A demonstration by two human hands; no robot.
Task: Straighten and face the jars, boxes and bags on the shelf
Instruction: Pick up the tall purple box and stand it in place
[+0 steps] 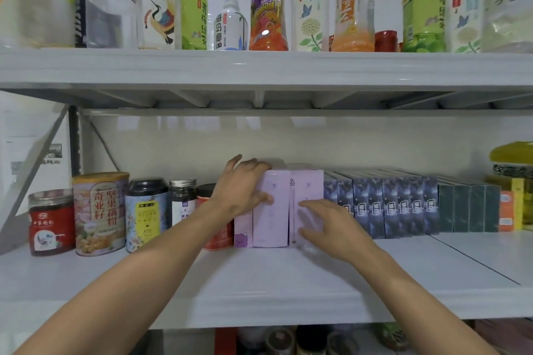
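Observation:
Two pale purple boxes stand side by side at the middle of the white shelf. My left hand grips the left purple box, fingers curled over its top left corner and thumb on its front. The straight fingers of my right hand press flat on the front of the right purple box. Left of the boxes stands a row of jars and cans, among them a red jar, a tall pink can and a dark blue can. A red-orange jar is partly hidden behind my left wrist.
Dark starry boxes and grey-green boxes line up right of the purple ones, then orange and yellow packs at the far right. Drink bottles fill the upper shelf. More jars show on the shelf below.

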